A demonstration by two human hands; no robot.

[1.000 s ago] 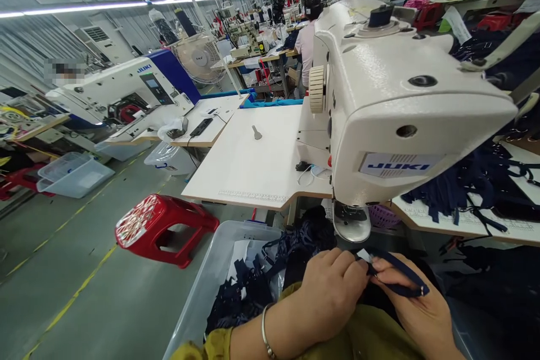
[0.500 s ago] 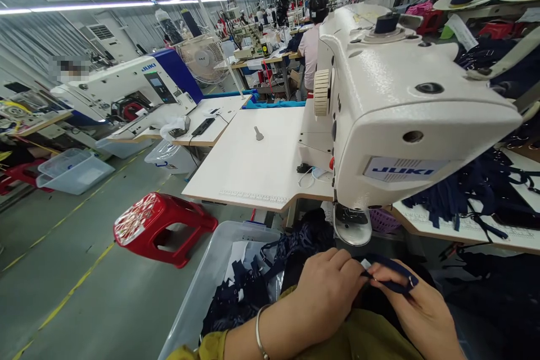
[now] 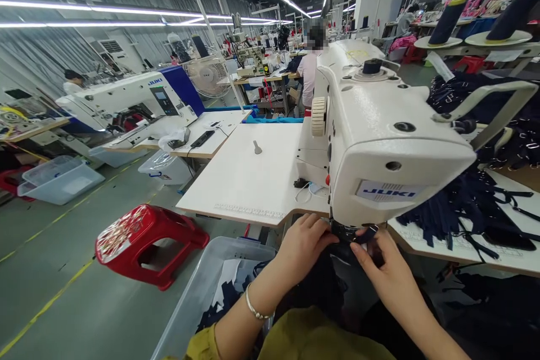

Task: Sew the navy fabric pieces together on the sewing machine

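Both my hands are raised under the head of the white JUKI sewing machine [image 3: 379, 140]. My left hand [image 3: 301, 244], with a bangle on the wrist, has its fingers closed on dark navy fabric [image 3: 333, 270] just below the needle area. My right hand [image 3: 379, 261] pinches a navy strap [image 3: 366, 233] between thumb and forefinger right at the machine's foot. The needle and foot are hidden behind the machine head and my fingers.
A pile of navy straps [image 3: 472, 208] lies on the white table [image 3: 248, 180] to the right. A clear bin [image 3: 198, 304] with navy pieces stands at my left knee, a red stool [image 3: 143, 242] beyond it. Other machines and seated people fill the back.
Both hands rose from my lap to the machine's foot, carrying the navy strap. The view tilted up, showing more of the hall.
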